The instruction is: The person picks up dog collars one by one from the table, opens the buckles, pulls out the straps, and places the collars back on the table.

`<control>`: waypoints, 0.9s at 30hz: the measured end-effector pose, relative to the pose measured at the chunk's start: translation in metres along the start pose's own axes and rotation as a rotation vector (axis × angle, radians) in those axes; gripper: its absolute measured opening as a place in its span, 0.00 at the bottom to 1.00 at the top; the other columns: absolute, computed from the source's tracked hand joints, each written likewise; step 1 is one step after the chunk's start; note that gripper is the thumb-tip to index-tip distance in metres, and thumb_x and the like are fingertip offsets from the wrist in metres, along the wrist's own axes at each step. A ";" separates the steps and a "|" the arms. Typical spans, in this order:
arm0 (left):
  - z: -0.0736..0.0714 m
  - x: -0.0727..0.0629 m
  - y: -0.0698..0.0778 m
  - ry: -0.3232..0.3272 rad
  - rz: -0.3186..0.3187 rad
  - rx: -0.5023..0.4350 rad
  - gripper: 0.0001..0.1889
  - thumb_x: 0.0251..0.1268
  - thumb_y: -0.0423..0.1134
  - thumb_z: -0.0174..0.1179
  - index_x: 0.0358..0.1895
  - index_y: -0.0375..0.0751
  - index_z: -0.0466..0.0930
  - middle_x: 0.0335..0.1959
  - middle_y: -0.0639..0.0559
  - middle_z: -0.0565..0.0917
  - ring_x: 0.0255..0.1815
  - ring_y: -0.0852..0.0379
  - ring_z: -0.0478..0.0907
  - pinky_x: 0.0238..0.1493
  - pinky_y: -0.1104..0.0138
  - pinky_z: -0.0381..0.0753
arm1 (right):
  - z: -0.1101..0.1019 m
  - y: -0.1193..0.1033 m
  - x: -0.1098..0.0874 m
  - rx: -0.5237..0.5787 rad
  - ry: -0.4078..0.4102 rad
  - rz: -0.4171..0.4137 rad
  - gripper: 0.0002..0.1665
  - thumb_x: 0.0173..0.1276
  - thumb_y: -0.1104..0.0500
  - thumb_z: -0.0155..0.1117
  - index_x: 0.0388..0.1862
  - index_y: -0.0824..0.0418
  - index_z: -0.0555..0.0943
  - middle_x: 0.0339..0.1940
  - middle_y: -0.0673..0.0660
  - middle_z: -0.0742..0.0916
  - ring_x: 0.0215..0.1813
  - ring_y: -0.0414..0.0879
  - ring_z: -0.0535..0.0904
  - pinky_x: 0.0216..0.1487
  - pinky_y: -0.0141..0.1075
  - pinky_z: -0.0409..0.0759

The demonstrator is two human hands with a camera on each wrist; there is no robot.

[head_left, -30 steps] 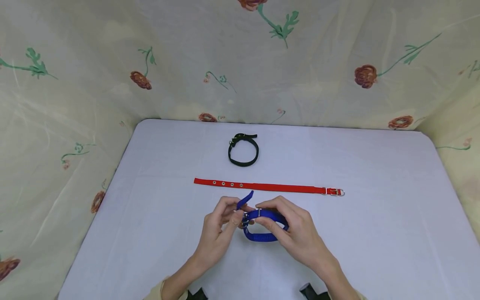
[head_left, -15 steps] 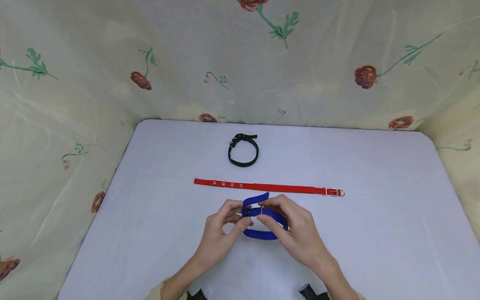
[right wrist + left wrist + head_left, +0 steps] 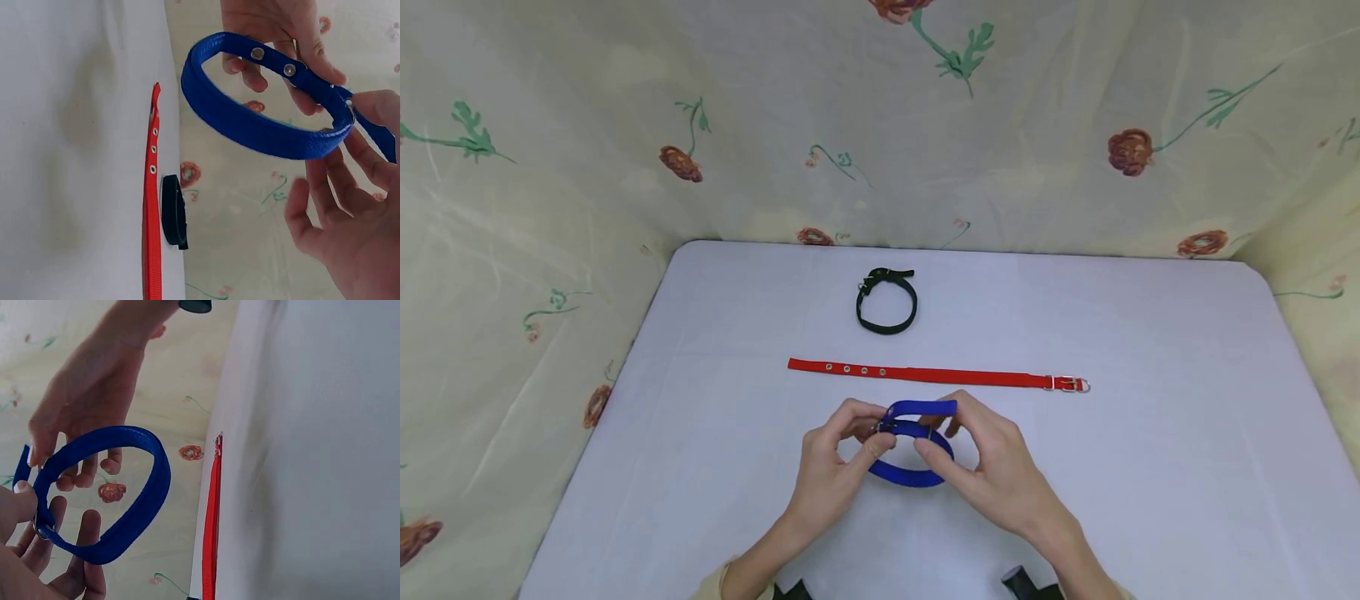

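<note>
A blue pet collar [image 3: 906,477] is looped and held up over the table in the head view. My left hand [image 3: 835,458] pinches it at the buckle, on the loop's left side. My right hand [image 3: 992,458] pinches the band near its metal keeper with thumb and fingers. The collar's free end passes out of the buckle and lies across above the loop, towards my right fingers. In the right wrist view two metal eyelets show on the blue band [image 3: 250,131], between the hands. The left wrist view shows the loop [image 3: 161,478] hanging from my left fingers.
A red collar [image 3: 955,376] lies stretched out behind my hands, with eyelets at its left end and its buckle at the right. Farther back a black collar [image 3: 887,327] lies buckled into a ring. Flowered cloth [image 3: 1000,167] hangs behind the white table [image 3: 1150,333].
The blue collar's free end has swung from pointing up by my left hand to lying rightward, reaching my right fingers. The loop has shifted slightly left. The red and black collars stay put.
</note>
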State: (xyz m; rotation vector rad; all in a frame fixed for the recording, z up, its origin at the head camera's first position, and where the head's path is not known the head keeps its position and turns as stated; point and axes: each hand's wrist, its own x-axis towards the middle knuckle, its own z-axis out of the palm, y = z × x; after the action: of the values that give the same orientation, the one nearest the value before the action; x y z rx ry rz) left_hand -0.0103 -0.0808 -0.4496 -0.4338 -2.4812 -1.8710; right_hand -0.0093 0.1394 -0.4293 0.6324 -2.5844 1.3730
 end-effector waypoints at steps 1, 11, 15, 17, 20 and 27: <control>0.000 0.000 0.000 0.003 0.004 0.006 0.12 0.74 0.39 0.69 0.56 0.46 0.84 0.43 0.49 0.93 0.40 0.64 0.85 0.45 0.67 0.85 | 0.000 0.000 0.000 -0.001 0.009 -0.006 0.17 0.70 0.60 0.77 0.54 0.50 0.84 0.48 0.44 0.89 0.49 0.38 0.84 0.51 0.34 0.88; 0.000 0.001 -0.003 -0.051 0.074 0.013 0.12 0.74 0.38 0.70 0.56 0.48 0.85 0.43 0.54 0.93 0.37 0.64 0.83 0.43 0.69 0.82 | 0.012 -0.004 0.002 0.077 0.124 -0.010 0.07 0.72 0.61 0.74 0.43 0.49 0.86 0.36 0.40 0.85 0.46 0.37 0.78 0.47 0.33 0.80; 0.000 0.001 -0.003 -0.049 0.077 0.005 0.11 0.75 0.39 0.69 0.56 0.47 0.85 0.46 0.52 0.93 0.37 0.65 0.87 0.46 0.67 0.86 | 0.014 -0.004 0.002 0.082 0.074 -0.006 0.04 0.75 0.59 0.71 0.43 0.50 0.85 0.36 0.40 0.85 0.45 0.37 0.78 0.45 0.34 0.83; -0.001 0.001 -0.004 -0.050 0.075 0.004 0.11 0.75 0.39 0.69 0.56 0.47 0.85 0.47 0.51 0.93 0.39 0.64 0.89 0.47 0.66 0.88 | 0.016 -0.004 0.002 0.069 0.064 -0.004 0.04 0.76 0.59 0.71 0.44 0.50 0.84 0.36 0.41 0.85 0.44 0.37 0.77 0.45 0.35 0.82; -0.001 0.001 -0.004 -0.051 0.082 0.028 0.11 0.74 0.40 0.71 0.55 0.47 0.85 0.47 0.52 0.94 0.42 0.64 0.89 0.46 0.67 0.87 | 0.017 -0.004 0.002 0.046 0.051 0.005 0.04 0.77 0.58 0.70 0.42 0.49 0.83 0.34 0.41 0.82 0.41 0.35 0.76 0.43 0.32 0.80; -0.001 0.000 -0.004 -0.061 0.114 0.076 0.11 0.71 0.40 0.73 0.53 0.48 0.87 0.46 0.54 0.94 0.42 0.63 0.89 0.38 0.71 0.83 | 0.020 -0.005 0.002 0.034 0.025 -0.015 0.10 0.77 0.56 0.69 0.34 0.48 0.79 0.28 0.42 0.75 0.33 0.33 0.71 0.34 0.27 0.71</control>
State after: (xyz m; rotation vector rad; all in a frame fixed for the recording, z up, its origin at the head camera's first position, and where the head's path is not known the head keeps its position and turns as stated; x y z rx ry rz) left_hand -0.0115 -0.0828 -0.4529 -0.6256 -2.4969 -1.7409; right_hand -0.0079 0.1197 -0.4357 0.6351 -2.5370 1.4137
